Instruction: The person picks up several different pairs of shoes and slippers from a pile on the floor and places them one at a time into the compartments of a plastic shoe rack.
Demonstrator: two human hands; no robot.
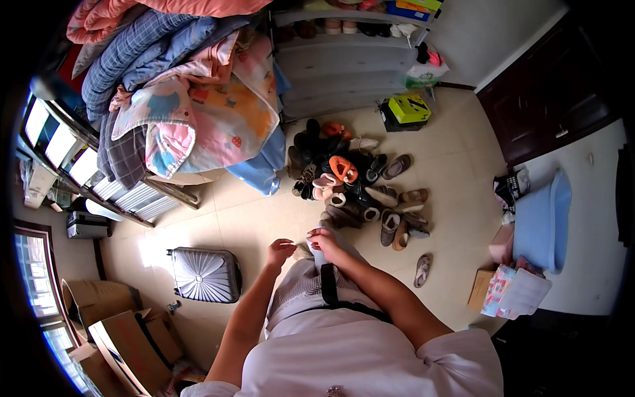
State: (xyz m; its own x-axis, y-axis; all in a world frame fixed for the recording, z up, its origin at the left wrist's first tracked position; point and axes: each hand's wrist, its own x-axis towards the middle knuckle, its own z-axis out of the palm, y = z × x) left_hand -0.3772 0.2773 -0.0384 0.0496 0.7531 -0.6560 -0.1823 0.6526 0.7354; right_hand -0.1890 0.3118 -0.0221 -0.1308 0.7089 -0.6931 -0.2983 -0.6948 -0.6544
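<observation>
My left hand [281, 251] hovers in front of my body, its fingers loosely bent and apart, with nothing seen in it. Close beside it, my right hand [323, 242] is curled in front of my light trousers [301, 281]; what its fingers hold, if anything, I cannot make out. Ahead of both hands, a pile of mixed shoes lies on the floor, with an orange shoe [342, 169] and pale pink shoes [324, 186] among dark ones. Nearer pairs include brown shoes [413, 200] and a grey shoe [390, 227]. One pale shoe [423, 270] lies apart at the right.
A shoe rack [344, 69] stands behind the pile, with a black and yellow-green shoebox [407, 111] beside it. Left are heaped quilts [225, 119], a silver suitcase [206, 275] and cardboard boxes [129, 351]. A blue tub [542, 221] stands by the right wall, near a dark door [549, 92].
</observation>
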